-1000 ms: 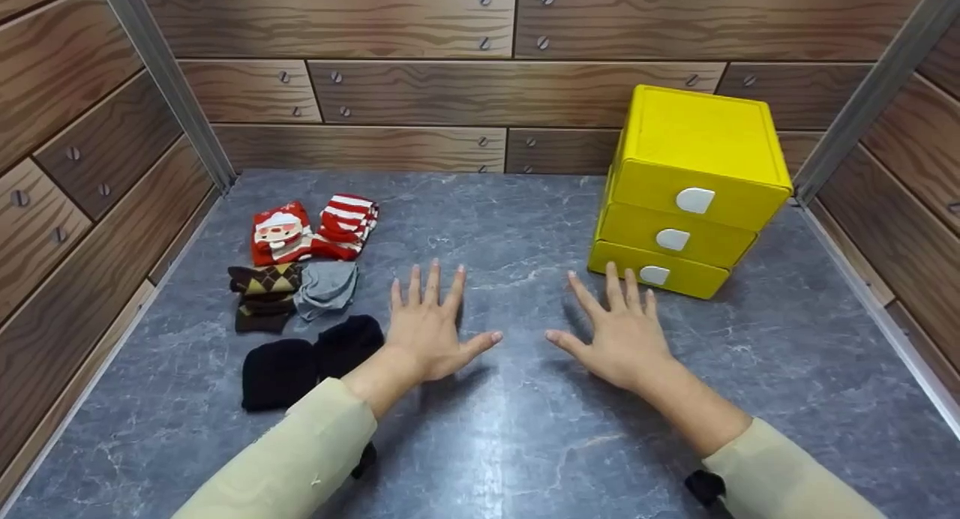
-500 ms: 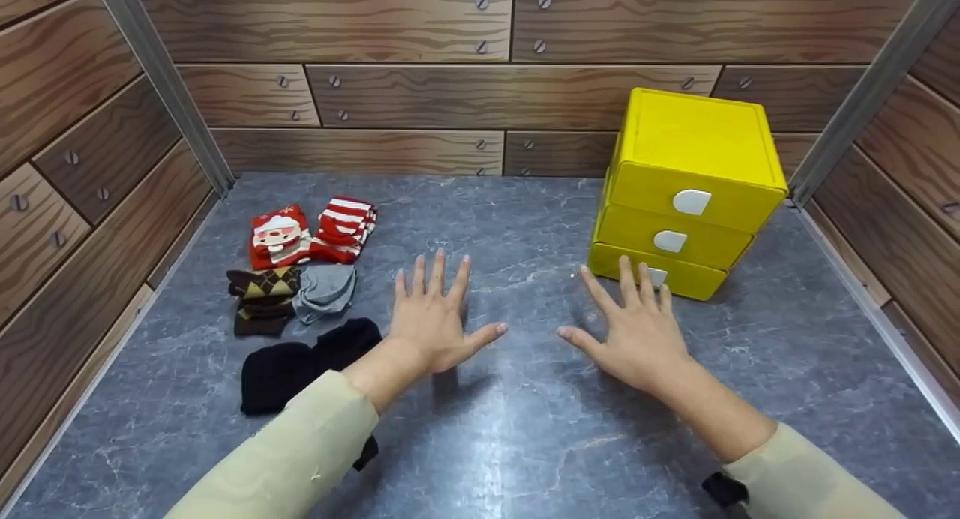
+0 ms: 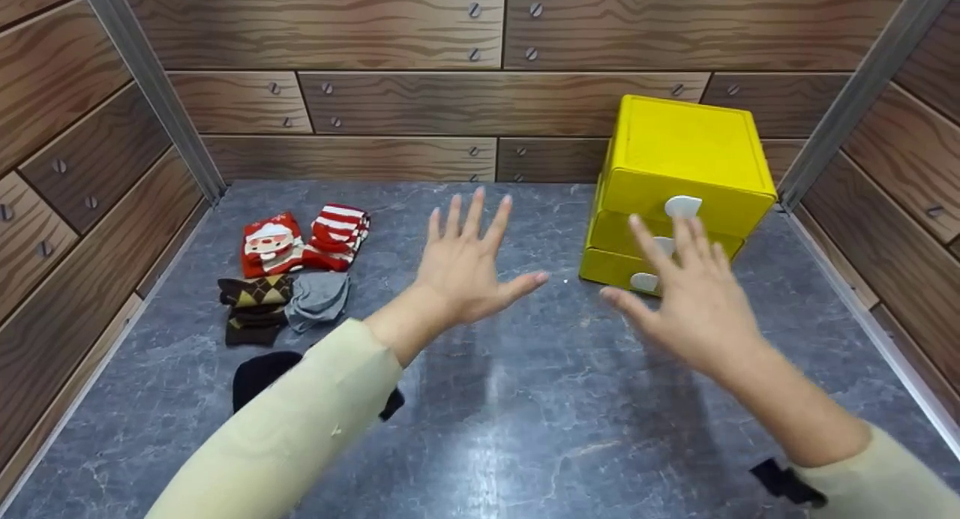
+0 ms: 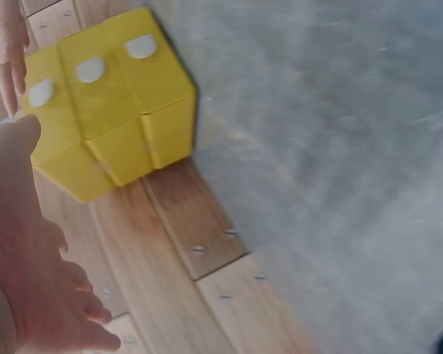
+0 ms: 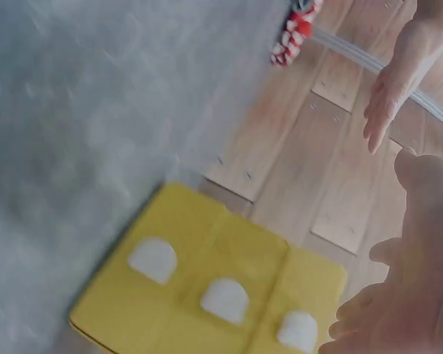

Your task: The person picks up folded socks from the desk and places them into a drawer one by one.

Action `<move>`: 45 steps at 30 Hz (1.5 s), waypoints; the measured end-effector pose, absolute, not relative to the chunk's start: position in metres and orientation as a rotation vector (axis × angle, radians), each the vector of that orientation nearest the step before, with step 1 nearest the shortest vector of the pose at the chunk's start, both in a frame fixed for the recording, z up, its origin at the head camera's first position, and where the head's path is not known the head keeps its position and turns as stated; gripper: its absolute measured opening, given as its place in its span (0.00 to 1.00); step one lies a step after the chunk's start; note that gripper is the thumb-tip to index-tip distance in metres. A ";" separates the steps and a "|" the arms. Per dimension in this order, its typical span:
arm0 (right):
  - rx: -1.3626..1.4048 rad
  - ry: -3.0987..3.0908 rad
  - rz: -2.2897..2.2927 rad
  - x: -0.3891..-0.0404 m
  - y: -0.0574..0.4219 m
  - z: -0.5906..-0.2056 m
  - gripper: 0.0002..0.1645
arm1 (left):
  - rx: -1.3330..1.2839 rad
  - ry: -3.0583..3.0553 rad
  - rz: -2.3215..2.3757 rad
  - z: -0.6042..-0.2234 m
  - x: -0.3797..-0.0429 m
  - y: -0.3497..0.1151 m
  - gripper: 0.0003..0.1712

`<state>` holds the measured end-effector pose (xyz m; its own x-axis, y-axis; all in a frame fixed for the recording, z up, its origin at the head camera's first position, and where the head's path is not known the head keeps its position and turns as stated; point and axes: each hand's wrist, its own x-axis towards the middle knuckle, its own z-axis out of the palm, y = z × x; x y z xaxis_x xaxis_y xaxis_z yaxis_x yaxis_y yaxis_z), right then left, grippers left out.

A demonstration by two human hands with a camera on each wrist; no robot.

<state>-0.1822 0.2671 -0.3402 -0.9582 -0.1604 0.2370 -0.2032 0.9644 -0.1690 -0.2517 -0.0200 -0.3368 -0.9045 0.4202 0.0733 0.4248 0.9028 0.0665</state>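
My left hand (image 3: 466,268) is raised above the middle of the grey marbled table, fingers straight and spread, holding nothing. Likewise spread and holding nothing, my right hand (image 3: 701,301) overlaps the front of a yellow drawer unit (image 3: 690,144) in the head view. The unit has three stacked drawers with white tabs, all pushed in; its tabs show clearly in the left wrist view, where the yellow drawer unit (image 4: 111,103) lies beyond my thumb. The right wrist view has the drawer unit (image 5: 207,273) below, beside my right fingers.
Red-and-white socks (image 3: 274,245) with a Santa face lie at the table's left. In front of them are brown argyle socks (image 3: 255,309) and grey socks (image 3: 319,300). A black folded item (image 3: 259,376) is partly hidden by my left sleeve. Wood-patterned walls (image 3: 397,103) enclose the table.
Both hands have risen from low over the table and moved forward and to the right, the right one now overlapping the drawer fronts. The left sleeve now covers more of the black item.
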 end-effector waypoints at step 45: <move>0.076 -3.006 0.512 -0.254 0.391 -0.302 0.63 | -0.925 -2.960 -0.163 -0.291 -0.315 0.110 0.53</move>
